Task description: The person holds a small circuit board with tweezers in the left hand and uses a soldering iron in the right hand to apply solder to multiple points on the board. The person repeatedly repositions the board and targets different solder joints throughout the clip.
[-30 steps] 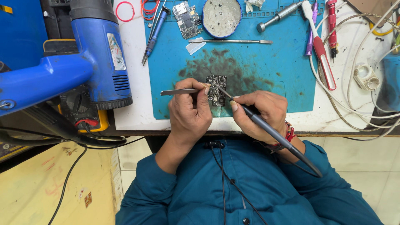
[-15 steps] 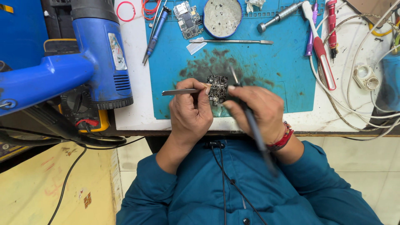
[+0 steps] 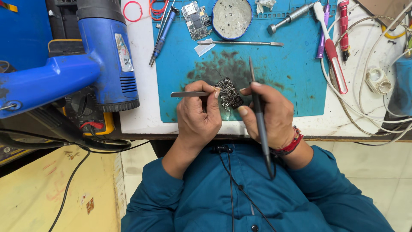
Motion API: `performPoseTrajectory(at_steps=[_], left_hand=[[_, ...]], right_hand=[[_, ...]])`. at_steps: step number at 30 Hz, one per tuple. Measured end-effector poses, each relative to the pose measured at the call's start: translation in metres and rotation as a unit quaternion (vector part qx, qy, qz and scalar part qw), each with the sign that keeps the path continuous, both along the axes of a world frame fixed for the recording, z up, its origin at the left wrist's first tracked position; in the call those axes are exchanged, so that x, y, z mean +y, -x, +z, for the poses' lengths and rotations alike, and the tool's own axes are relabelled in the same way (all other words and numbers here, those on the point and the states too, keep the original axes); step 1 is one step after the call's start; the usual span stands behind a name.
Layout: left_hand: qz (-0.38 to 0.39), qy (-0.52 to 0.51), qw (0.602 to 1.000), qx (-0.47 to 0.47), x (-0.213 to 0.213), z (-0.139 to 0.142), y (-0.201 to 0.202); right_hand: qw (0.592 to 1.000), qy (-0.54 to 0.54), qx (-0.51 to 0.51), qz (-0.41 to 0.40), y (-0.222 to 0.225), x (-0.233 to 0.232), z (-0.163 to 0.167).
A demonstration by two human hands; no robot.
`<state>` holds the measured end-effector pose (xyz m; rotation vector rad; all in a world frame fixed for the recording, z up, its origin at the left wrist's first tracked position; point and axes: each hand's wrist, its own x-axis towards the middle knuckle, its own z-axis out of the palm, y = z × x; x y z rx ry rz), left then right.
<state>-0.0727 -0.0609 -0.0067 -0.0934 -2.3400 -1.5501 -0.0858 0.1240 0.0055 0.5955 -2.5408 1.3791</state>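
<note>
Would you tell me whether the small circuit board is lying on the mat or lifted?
Cannot tell: both hands pinch the circuit board over the blue mat.

Two hands counted: left hand (image 3: 198,116), right hand (image 3: 269,115). Two circuit boards seen: one held (image 3: 230,93), one lying at mat top (image 3: 197,19). One blue mat (image 3: 283,64). One heat gun (image 3: 92,64). One round dish (image 3: 232,17). One soldering iron (image 3: 259,116). Two tweezers noted: one held (image 3: 189,94), one on mat (image 3: 240,43). Two rubber rings: red (image 3: 132,10), orange (image 3: 158,6).
</note>
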Motion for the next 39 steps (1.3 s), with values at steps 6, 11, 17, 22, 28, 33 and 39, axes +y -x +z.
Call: performPoseTrajectory(at_steps=[6,11,17,22,28,33,39], left_hand=[[-0.002,-0.006,1.000,-0.014,0.0000,-0.0007,0.0007],[-0.003,-0.004,1.000,-0.010,-0.0003,-0.0017,0.0004],[0.001,0.001,1.000,-0.014,-0.0007,-0.0018,-0.0004],[-0.003,0.001,1.000,-0.004,-0.0006,-0.0016,-0.0006],[-0.005,-0.005,1.000,-0.014,-0.0005,-0.0029,-0.0001],[-0.009,-0.007,1.000,-0.008,-0.0002,-0.0036,0.0004],[-0.002,-0.009,1.000,-0.018,-0.0003,-0.0028,-0.0009]], right_hand=[[0.998,0.009,0.058,-0.005,-0.0031,0.0098,-0.0065],[0.998,-0.005,0.063,0.024,-0.0034,0.0093,-0.0056],[0.997,-0.010,0.062,0.043,-0.0027,0.0072,-0.0042],[0.997,-0.009,0.060,0.048,-0.0013,0.0060,-0.0043],[0.996,-0.008,0.069,0.055,-0.0013,0.0059,-0.0029],[0.996,-0.006,0.072,0.055,-0.0014,0.0059,-0.0030],[0.995,-0.008,0.076,0.058,-0.0021,0.0058,-0.0028]])
